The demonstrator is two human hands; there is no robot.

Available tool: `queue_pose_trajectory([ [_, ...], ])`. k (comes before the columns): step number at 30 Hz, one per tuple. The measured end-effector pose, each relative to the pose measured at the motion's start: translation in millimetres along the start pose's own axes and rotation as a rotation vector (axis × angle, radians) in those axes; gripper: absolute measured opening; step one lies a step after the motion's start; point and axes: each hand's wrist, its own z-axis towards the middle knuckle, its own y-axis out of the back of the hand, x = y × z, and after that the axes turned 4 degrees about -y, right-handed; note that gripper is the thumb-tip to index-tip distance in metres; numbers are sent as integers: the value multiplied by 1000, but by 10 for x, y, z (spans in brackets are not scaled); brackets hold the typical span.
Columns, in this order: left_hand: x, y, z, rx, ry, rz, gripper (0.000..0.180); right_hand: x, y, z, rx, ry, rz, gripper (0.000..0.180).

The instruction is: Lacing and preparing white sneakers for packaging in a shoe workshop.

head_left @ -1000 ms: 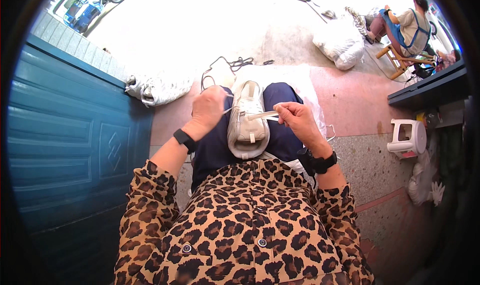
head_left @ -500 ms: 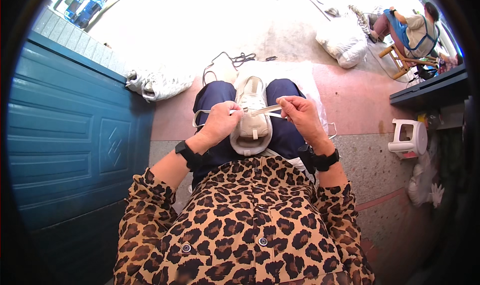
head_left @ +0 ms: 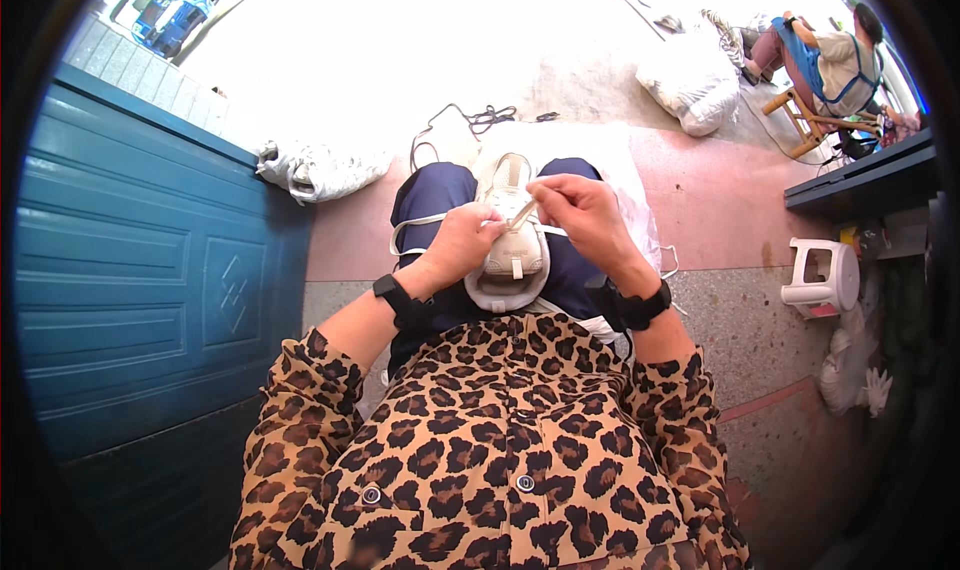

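A beige sneaker point(head_left: 515, 257) lies lengthwise between my thighs, its heel end toward me. My left hand point(head_left: 462, 242) is closed in a pinch over the lacing, at the shoe's left side. Between the thumb and fingers of my right hand point(head_left: 585, 218) is a light, flat shoelace point(head_left: 521, 214), which runs down toward my left fingertips. A loop of lace point(head_left: 416, 220) hangs out over my left thigh. My fingers cover part of the eyelets, so the exact threading is hidden.
A blue panelled door point(head_left: 130, 270) stands at left, a white sack point(head_left: 325, 173) by its far end. Black cord point(head_left: 490, 118) lies beyond my knees. At right are a white plastic stool point(head_left: 822, 278), a dark ledge point(head_left: 850, 182), a white bundle point(head_left: 692, 85) and another seated person point(head_left: 835, 65).
My right hand has moved left and slightly up, in over the shoe, bringing its lace close to my left hand. The stretched lace between them is now shorter and steeper.
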Motion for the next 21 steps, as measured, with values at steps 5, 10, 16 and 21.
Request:
queue_pose_trajectory([
  [5, 27, -80, -12, -104, -267, 249, 8, 109, -112, 184, 136, 178, -203, 17],
  [10, -33, -102, 7, -111, -146, 69, 10, 120, -124, 280, 73, 233, -281, 16],
  [16, -118, -39, 19, 20, -5, -56, 14, 183, -190, 286, -279, 633, -747, 13],
  [21, -110, -67, 33, -63, -34, -43, 18, -71, 49, -41, 118, 147, -810, 15],
])
